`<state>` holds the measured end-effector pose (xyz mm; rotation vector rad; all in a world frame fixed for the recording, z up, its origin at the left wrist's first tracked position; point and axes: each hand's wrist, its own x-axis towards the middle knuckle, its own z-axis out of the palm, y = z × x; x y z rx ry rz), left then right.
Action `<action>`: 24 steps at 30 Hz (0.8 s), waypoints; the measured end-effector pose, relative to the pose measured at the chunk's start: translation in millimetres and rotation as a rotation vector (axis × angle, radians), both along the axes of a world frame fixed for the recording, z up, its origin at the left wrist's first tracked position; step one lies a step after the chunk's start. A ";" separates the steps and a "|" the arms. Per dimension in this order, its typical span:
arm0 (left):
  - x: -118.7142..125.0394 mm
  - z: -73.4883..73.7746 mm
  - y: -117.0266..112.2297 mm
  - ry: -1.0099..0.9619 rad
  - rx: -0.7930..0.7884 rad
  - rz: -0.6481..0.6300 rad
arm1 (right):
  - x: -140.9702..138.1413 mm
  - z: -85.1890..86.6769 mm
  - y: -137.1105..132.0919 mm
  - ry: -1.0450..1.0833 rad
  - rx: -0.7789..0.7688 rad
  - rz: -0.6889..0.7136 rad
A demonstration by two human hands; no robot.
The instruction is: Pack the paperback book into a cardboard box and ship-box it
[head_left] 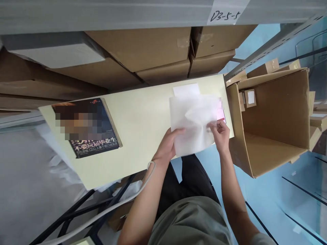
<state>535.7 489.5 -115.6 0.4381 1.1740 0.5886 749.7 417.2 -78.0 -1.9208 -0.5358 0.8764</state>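
Note:
A white foam pouch (pixel 193 122) lies at the right end of a pale yellow table (pixel 143 122), with something pink-edged partly inside it at its right side. My left hand (pixel 167 146) grips the pouch's lower left edge, fingers curled round it. My right hand (pixel 221 135) pinches the pouch's right edge near the pink-edged item. A white slip of paper (pixel 186 90) shows just beyond the pouch.
A dark-covered book (pixel 88 126) lies on the table's left part. An open empty cardboard box (pixel 276 122) stands on its side to the right. Cardboard boxes (pixel 143 51) fill the shelf behind, labelled D3-5-5. A white cable (pixel 107 211) hangs from my left wrist.

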 end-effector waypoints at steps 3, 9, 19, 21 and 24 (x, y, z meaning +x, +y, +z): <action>6.2 -15.7 15.0 0.108 -0.046 0.012 | -6.8 -20.7 3.4 -0.006 -0.022 -0.013; -14.1 -54.8 14.7 0.510 0.159 0.062 | -15.5 -56.2 19.0 0.011 -0.081 0.044; -47.0 -6.2 -11.3 0.426 0.376 0.173 | -109.8 15.7 39.3 -0.233 0.042 0.525; -58.7 5.1 -9.9 0.296 0.286 0.237 | -138.4 12.4 39.5 -0.222 0.058 0.705; -82.5 3.0 -4.2 0.451 0.253 0.302 | -168.1 0.4 35.3 -0.199 0.116 0.964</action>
